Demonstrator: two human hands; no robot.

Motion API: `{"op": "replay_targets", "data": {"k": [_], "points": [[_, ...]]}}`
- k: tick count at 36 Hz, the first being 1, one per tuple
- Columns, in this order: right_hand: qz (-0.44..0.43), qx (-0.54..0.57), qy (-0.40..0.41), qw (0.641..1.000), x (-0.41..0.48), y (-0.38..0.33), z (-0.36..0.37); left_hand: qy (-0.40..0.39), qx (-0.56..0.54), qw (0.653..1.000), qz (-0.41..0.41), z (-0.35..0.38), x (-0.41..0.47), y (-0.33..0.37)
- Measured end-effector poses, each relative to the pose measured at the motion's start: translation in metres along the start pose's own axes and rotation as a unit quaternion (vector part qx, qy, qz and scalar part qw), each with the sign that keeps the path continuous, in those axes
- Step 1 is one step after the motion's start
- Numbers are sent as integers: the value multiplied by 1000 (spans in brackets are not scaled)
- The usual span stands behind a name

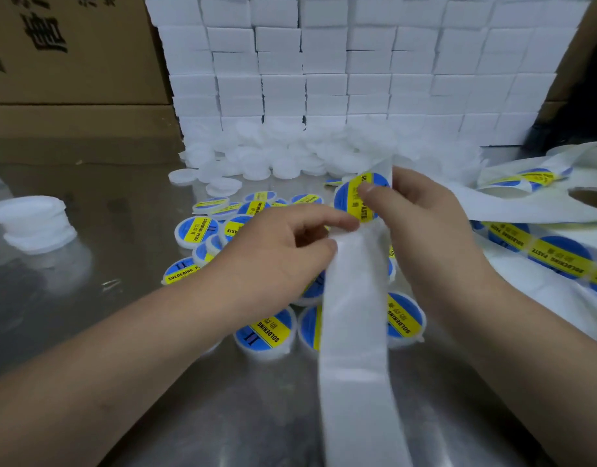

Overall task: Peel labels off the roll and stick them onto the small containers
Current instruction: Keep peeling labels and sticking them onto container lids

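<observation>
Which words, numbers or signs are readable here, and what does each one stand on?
"SOLDERING PASTE": yellow band of the labels on the containers.
"II": blue part of the same labels.
Small characters on the yellow band: too blurred.
Black characters on the cardboard box: cut off, unreadable.

The round blue label with a yellow band (359, 197) you are holding is showing "PASTE". The small white round containers (265, 332) are showing "SOLDERING PASTE" and "II", as are further labels (560, 256) on the white paper backing strip (354, 332). The brown cardboard box (71, 62) is carrying black characters, which cannot be read.
</observation>
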State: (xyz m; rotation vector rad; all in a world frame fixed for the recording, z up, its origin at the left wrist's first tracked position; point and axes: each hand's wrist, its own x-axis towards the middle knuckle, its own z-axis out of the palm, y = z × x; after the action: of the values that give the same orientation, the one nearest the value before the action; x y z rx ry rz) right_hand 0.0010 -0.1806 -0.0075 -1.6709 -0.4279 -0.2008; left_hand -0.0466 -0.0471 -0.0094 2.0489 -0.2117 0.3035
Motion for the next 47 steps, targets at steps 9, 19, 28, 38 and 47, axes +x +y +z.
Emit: {"op": "replay_targets", "data": {"k": [9,19,28,38,47], "points": [[-53,30,34,998,2,9,0,141,22,989,-36,-24,33,-2],[-14,59,27,998,0,6,-3,65,433,889,-135,-85,161,-84],[5,27,-11,1000,-2,11,-6,-63,580,768,-266,-101,197,-128],[8,17,-23,1000,-1,14,-3,29,553,810,-193,-107,199,-147],[37,0,-20,999,2,16,-4,124,430,875,-184,-93,209,-139]]}}
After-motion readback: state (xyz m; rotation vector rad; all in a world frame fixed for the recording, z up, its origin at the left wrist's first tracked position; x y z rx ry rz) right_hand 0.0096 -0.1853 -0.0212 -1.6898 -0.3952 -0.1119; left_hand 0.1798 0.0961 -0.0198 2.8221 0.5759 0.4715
